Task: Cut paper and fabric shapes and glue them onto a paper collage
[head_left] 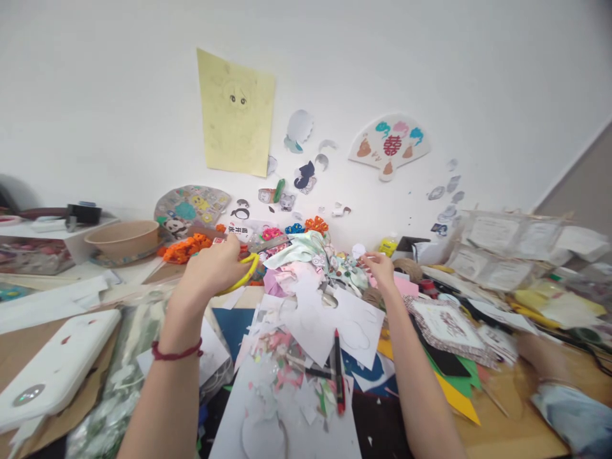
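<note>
- White paper (228,427) nearest, coloured scraps on it. Beyond that?
- Black-and-red pen (338,370) at the scraps' right edge, then loose cut sheets (306,325).
- Hands?
- Left hand (220,264) holds yellow-handled scissors (255,264), left of the cloth pile (300,252). Right hand (381,270), right of the pile: fingertips close together, can't tell if they're holding anything.
- Far?
- Yellow sheet (236,127) left, decorated fan (373,150) right, both on the wall (335,51).

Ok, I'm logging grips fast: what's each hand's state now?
Left hand: closed, holding yellow-handled scissors.
Right hand: can't tell whether it's holding anything.
</note>
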Demonstrator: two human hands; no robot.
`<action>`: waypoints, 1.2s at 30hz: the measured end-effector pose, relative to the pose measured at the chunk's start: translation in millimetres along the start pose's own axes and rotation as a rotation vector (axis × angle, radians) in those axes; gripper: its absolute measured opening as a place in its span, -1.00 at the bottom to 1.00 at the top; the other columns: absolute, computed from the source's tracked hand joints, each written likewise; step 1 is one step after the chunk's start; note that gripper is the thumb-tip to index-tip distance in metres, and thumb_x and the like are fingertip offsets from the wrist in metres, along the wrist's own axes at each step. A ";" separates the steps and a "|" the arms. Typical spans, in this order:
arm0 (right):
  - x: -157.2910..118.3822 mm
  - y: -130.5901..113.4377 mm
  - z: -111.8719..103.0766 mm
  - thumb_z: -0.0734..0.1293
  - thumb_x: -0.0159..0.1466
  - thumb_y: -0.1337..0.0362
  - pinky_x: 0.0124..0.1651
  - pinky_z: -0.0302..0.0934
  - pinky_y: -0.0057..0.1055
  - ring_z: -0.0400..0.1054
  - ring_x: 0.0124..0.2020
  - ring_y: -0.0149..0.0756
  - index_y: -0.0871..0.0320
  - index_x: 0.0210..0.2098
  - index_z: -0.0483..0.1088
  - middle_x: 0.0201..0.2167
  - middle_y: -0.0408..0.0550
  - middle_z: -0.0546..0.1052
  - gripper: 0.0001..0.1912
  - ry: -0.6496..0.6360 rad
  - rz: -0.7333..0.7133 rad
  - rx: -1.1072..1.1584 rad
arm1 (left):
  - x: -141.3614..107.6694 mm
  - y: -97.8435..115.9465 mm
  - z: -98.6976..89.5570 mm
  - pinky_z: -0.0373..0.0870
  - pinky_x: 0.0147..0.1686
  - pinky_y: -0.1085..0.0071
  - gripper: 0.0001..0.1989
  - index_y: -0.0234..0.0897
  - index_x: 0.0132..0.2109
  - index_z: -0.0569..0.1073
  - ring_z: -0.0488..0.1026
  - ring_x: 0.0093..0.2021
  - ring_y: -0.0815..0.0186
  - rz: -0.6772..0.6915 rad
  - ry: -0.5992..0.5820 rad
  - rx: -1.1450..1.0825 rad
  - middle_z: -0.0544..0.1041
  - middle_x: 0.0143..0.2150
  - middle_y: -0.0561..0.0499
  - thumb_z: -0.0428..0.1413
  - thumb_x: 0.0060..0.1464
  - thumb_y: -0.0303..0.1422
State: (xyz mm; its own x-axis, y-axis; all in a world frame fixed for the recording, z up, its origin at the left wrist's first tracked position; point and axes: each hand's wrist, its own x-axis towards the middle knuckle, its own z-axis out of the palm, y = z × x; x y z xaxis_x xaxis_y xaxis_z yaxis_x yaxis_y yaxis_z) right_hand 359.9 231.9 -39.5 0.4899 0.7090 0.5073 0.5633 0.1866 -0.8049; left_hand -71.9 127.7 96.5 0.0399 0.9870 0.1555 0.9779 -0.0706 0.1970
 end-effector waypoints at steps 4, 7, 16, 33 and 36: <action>-0.9 -4.7 -0.9 0.38 0.01 0.00 -0.55 0.25 -0.40 0.46 -0.52 -0.20 0.23 -0.30 0.56 -0.49 0.08 0.61 -0.57 -0.005 0.038 0.035 | -1.7 0.0 -0.7 0.41 -0.13 0.14 -0.41 -0.37 0.09 0.28 0.52 -0.02 -0.15 -0.005 -0.013 0.023 0.52 0.01 -0.40 -0.19 0.19 0.03; -1.3 -7.9 -1.1 0.39 0.01 0.00 -0.54 0.25 -0.40 0.47 -0.52 -0.18 0.22 -0.31 0.56 -0.51 0.07 0.61 -0.58 0.012 0.036 0.039 | -2.1 -2.5 0.9 0.41 -0.12 0.12 -0.41 -0.38 0.09 0.30 0.51 -0.01 -0.17 0.010 -0.018 0.052 0.51 0.03 -0.41 -0.21 0.19 0.02; -2.3 -16.4 -0.5 0.39 0.06 -0.02 -0.38 0.32 -0.28 0.51 -0.46 -0.09 0.19 -0.33 0.59 -0.52 0.07 0.62 -0.60 0.060 -0.023 0.012 | 3.2 -9.1 10.7 0.40 -0.07 -0.02 -0.38 -0.40 0.15 0.35 0.46 0.06 -0.27 0.015 -0.093 0.130 0.47 0.13 -0.45 -0.09 0.14 -0.02; -3.4 -18.2 -0.5 0.39 0.05 -0.05 -0.34 0.32 -0.29 0.51 -0.44 -0.10 0.24 -0.29 0.60 -0.46 0.10 0.64 -0.52 0.051 -0.054 -0.035 | 4.3 -11.4 14.4 0.35 0.04 -0.03 -0.30 -0.50 0.26 0.28 0.43 0.13 -0.26 0.051 -0.181 0.186 0.40 0.22 -0.48 0.00 0.09 -0.11; -3.6 -19.1 0.1 0.40 0.04 -0.03 -0.33 0.32 -0.29 0.52 -0.43 -0.10 0.24 -0.29 0.60 -0.47 0.09 0.64 -0.55 0.042 -0.058 -0.032 | 3.9 -10.7 13.6 0.36 0.01 -0.02 -0.31 -0.50 0.24 0.30 0.46 0.10 -0.26 0.054 -0.189 0.188 0.43 0.18 -0.50 0.01 0.08 -0.10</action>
State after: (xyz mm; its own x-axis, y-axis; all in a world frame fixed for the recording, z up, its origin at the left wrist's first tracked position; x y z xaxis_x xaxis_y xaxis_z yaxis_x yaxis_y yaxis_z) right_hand 347.4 225.9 -25.9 0.4832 0.6681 0.5659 0.6125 0.2039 -0.7637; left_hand -79.4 134.3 81.8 0.1133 0.9932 -0.0262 0.9936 -0.1131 0.0079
